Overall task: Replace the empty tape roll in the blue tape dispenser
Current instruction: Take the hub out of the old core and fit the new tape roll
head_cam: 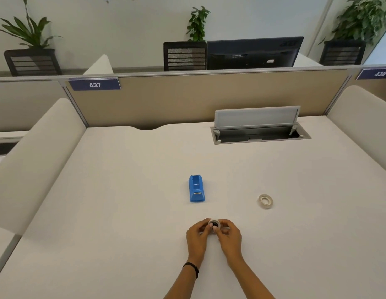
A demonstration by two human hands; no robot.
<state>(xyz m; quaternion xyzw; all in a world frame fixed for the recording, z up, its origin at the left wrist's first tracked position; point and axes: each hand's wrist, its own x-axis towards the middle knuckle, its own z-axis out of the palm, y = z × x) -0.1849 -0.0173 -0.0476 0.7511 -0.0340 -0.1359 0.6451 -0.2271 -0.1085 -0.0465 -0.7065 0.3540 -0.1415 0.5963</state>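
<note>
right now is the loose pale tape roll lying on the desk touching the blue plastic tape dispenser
Apart. The head view shows bare white desk between the pale tape roll and the blue dispenser.

"437" on blue partition sign [94,84], "438" on right partition sign [375,73]

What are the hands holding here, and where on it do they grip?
Both the left hand and right hand pinch a small white roll by its outer rim, fingertips on opposite sides.
</note>
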